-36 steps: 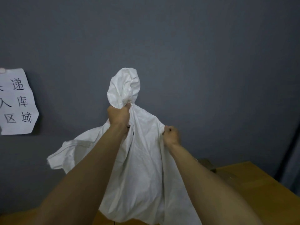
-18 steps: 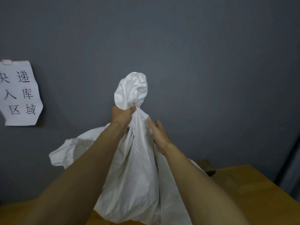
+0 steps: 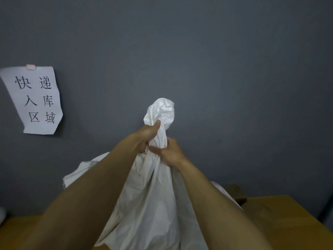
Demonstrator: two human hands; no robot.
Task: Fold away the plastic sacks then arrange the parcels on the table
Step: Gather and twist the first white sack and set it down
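One sack (image 3: pixel 153 204), neck in left grip (image 3: pixel 148 134), right grip (image 3: pixel 170 152)

Ahead of you: matte grey-blue wall (image 3: pixel 216 60), evenly lit, slightly brighter mid-frame. At your left, a curled white paper sign (image 3: pixel 34 100) with black handwritten characters, fixed by pink tape (image 3: pixel 31 67) at its top edge. Below, a tan wooden table (image 3: pixel 288 222). Far right, a dark vertical strip (image 3: pixel 327 204), possibly a curtain.
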